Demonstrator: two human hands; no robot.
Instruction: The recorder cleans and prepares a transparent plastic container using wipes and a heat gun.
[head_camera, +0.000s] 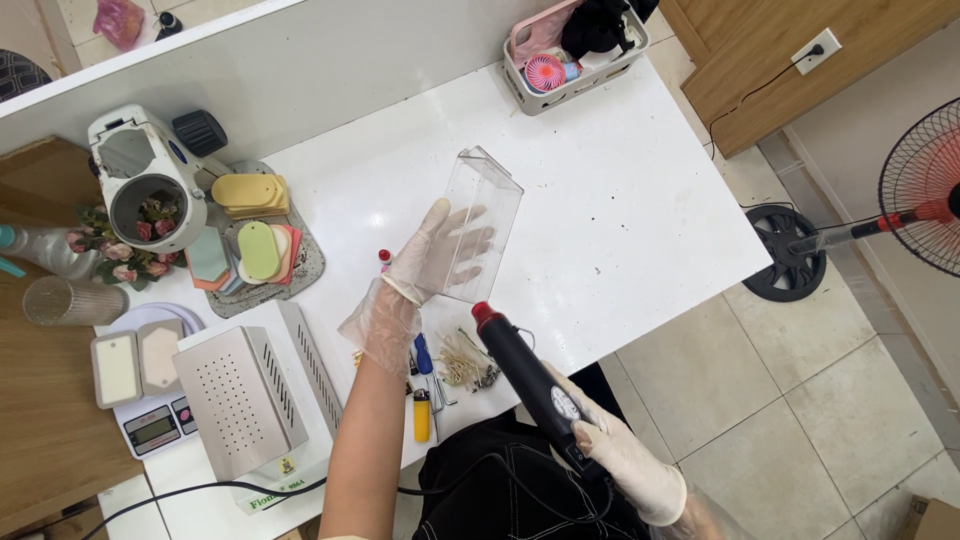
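Left hand (425, 262): thin clear glove; fingers spread inside the clear, rectangular plastic box (482, 225) and grasping it from within, seen through the wall.
Clear plastic box: held tilted above the white bench (620, 200), open end toward the wrist, pointed end away.
Right hand (610, 450): whitish glove; fingers clenched round the handle of the black heat gun with red nozzle ring (520, 365).
Heat gun: nozzle just beside the lower edge of the box; contact cannot be told. Its black cord (240, 487) runs left across the bench front.
Below the left forearm: yellow lighter (422, 415), blue-handled tool (424, 355), heap of small pale sticks (462, 360); partly covered by the arm.
Bench, left: perforated grey metal box (240, 395), small scale carrying pale tags (135, 370), grey tray of coloured oval pieces (262, 250), white machine with round opening (150, 185).
Bench, far edge: grey basket of pink and black items (570, 55); contents hard to make out.
Floor, right: standing fan (920, 190), cut off by the frame.
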